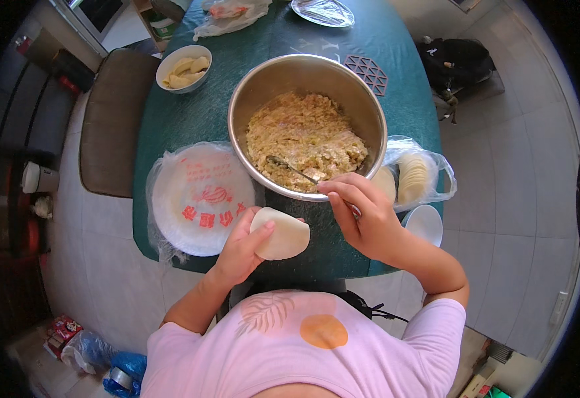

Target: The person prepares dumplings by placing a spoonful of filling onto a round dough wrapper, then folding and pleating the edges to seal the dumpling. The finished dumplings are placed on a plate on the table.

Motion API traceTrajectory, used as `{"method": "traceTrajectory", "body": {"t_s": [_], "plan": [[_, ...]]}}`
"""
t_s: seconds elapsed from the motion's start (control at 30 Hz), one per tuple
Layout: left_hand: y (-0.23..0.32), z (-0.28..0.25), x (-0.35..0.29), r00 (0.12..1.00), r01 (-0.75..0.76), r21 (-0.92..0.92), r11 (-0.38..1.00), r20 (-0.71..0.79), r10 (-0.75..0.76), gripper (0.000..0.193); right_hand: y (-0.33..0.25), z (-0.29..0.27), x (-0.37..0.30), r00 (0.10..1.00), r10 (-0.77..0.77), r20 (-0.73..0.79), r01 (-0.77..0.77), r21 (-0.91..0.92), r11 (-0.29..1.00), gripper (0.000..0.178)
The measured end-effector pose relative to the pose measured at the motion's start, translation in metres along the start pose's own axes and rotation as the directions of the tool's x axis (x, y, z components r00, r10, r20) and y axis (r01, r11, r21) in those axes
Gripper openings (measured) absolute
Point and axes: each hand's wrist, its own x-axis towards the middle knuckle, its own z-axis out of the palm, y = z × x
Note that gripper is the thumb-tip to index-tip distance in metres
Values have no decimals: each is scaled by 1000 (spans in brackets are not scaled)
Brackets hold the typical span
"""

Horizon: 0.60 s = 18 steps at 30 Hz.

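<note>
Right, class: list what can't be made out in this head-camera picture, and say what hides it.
All in the head view:
Left hand: some fingers, behind the dough wrapper.
Dough wrapper: its far side, turned from the camera.
Steel bowl: its bottom, under the filling.
Small white bowl: its near part, behind the right arm.
Wrapped plate: its far part, cut off by the upper edge.

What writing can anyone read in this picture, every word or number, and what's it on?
Plastic-wrapped white plate: red characters, some large, some smaller; I won't copy them out.
Green tabletop: faint pale marks at the far side; too unclear to read.
Red package on the floor: too small to read.
</note>
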Motion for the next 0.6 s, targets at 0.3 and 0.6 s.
{"method": "traceTrajectory", "body": {"t_s": [0.3,0.6], "plan": [[11,-3,0,995,-68,8,998,79,67,41,-11,0,-14,967,253,-4,-249,162,955,10],[13,-6,-2,997,-61,51,997,42,59,36,20,1,-15,652,747,132,-601,691,402,26]]}}
